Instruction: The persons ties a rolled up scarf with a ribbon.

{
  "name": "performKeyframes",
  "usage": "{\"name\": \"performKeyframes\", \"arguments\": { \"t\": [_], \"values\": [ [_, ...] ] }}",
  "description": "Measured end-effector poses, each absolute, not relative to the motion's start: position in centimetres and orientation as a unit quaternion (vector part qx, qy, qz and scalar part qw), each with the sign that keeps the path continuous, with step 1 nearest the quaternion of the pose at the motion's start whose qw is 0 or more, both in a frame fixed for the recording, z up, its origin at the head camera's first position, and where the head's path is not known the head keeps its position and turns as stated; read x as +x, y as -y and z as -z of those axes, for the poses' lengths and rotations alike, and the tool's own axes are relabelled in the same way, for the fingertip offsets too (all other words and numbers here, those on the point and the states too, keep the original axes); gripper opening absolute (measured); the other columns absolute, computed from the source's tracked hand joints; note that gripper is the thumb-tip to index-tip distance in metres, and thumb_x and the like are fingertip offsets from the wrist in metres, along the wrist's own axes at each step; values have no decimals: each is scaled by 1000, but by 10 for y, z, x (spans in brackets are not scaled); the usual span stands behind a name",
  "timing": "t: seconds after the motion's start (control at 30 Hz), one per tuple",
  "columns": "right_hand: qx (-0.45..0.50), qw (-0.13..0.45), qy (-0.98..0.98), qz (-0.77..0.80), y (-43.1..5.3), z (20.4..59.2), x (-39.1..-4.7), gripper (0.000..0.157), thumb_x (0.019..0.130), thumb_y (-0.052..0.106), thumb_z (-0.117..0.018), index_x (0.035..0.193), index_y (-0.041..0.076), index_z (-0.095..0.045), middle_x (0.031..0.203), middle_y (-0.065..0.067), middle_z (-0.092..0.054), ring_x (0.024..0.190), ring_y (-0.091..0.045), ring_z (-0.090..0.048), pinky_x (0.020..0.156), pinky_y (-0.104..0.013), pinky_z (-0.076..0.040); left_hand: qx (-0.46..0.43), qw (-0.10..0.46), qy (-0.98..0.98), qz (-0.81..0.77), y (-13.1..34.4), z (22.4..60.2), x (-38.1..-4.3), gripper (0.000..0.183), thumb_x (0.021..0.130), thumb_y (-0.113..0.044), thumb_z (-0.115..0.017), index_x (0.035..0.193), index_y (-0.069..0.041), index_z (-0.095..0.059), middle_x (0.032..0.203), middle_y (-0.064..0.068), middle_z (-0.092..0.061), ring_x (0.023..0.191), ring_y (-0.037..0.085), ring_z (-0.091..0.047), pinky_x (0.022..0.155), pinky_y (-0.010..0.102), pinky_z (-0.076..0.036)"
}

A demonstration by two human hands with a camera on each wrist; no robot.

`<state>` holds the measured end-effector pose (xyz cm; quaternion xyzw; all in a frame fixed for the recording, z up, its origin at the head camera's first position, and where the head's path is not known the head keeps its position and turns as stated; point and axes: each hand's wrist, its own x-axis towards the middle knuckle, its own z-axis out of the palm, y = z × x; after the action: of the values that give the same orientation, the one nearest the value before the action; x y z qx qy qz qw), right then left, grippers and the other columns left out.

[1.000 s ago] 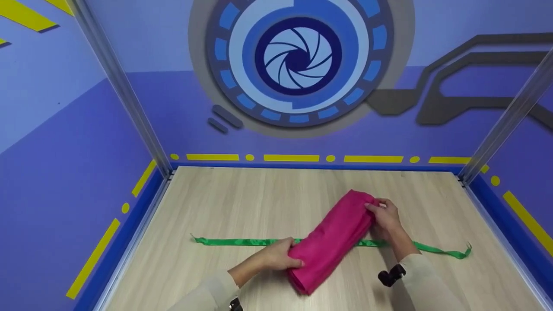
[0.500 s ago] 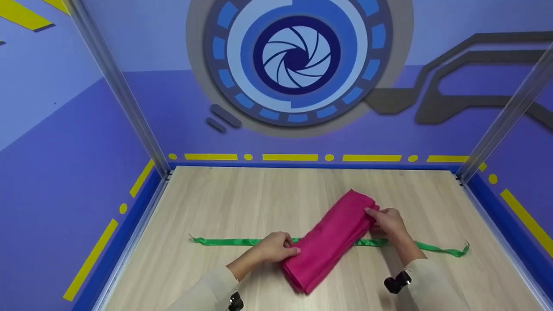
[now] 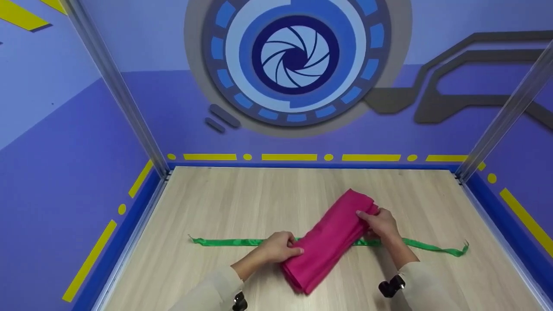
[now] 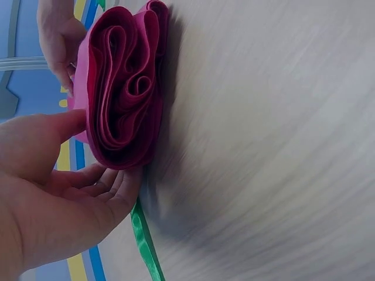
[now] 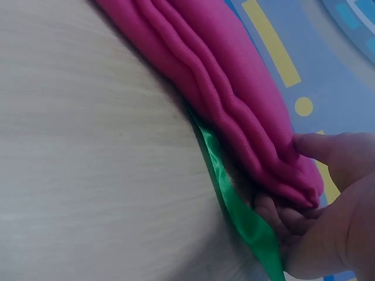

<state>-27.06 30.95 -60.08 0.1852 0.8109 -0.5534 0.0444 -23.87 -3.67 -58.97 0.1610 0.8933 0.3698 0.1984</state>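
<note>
A rolled-up magenta cloth (image 3: 328, 242) lies slantwise on the table, across a straight green ribbon (image 3: 231, 242). My left hand (image 3: 276, 248) holds its near left part, thumb on top and fingers tucked at the underside. The left wrist view looks into the roll's end, where many folded layers of the cloth (image 4: 126, 82) show. At the far right part my right hand (image 3: 382, 224) grips the roll, its thumb pressing the upper face and its other fingers curled below. In the right wrist view the ribbon (image 5: 237, 213) runs out from under the cloth beside those fingers. The ribbon's middle is hidden.
The wooden tabletop (image 3: 216, 198) is enclosed by a blue back wall (image 3: 276, 147) and blue side walls. Metal posts (image 3: 149, 147) stand at the back corners. The ribbon's curled right end (image 3: 460, 250) lies toward the right side.
My left hand has shifted up along the roll's edge, and the near end has swung slightly left. My right hand has moved a little down and to the left along the roll.
</note>
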Motion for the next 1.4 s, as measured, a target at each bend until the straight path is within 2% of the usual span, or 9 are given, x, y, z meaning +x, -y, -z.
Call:
{"name": "performKeyframes", "arguments": {
  "t": [0.17,0.27,0.53,0.8,0.97,1.13,1.27,1.4],
  "values": [
    [172,26,-826,536,-300,602,-269,67,102,37,-70,141,-11,-42,122,-25,-58,96,-27,-61,72,-32,-54,160,193,-894,-372,35,591,-239,31,99,-35,-77,106,-6,-67,85,-2,-60,71,10,-55,63,27,-45],
    [176,19,-825,537,-295,603,-270,71,103,35,-68,146,-11,-38,135,-29,-54,111,-33,-57,81,-34,-54,154,190,-894,-375,33,593,-239,31,97,-34,-79,104,-7,-66,84,-2,-59,71,10,-55,63,27,-45],
    [202,-9,-827,524,-289,608,-277,63,100,23,-65,145,-14,-41,136,-33,-53,122,-41,-53,102,-51,-48,144,189,-894,-380,28,591,-237,29,94,-28,-82,94,-7,-62,81,-1,-56,68,10,-53,60,26,-42],
    [217,-18,-785,579,-286,610,-285,61,103,18,-58,152,-13,-36,144,-32,-49,132,-40,-49,112,-53,-42,145,196,-895,-374,25,586,-239,30,92,-27,-84,87,-9,-59,81,-1,-57,71,12,-53,62,27,-43],
    [220,-35,-765,605,-284,608,-287,54,103,17,-58,146,-13,-43,138,-29,-53,124,-36,-52,105,-47,-45,147,204,-885,-392,27,581,-236,27,93,-26,-82,90,-9,-61,83,-2,-58,72,10,-54,63,26,-43],
    [211,-53,-746,630,-281,602,-291,39,104,15,-59,133,-8,-49,127,-22,-55,111,-27,-54,89,-30,-48,131,217,-868,-428,24,574,-229,26,93,-26,-81,96,-8,-62,83,0,-63,71,11,-58,62,26,-44],
    [193,-59,-718,666,-279,595,-295,38,105,11,-60,135,-8,-48,131,-22,-55,113,-26,-56,82,-21,-51,109,230,-851,-460,20,570,-221,30,94,-25,-81,104,-5,-62,88,3,-65,76,12,-61,66,27,-47],
    [176,-57,-693,697,-276,589,-299,42,105,9,-62,140,-10,-45,137,-25,-53,116,-27,-57,83,-19,-54,87,252,-822,-502,15,567,-212,30,94,-21,-81,106,-3,-61,85,4,-68,73,11,-61,64,24,-47]
  ]
}}
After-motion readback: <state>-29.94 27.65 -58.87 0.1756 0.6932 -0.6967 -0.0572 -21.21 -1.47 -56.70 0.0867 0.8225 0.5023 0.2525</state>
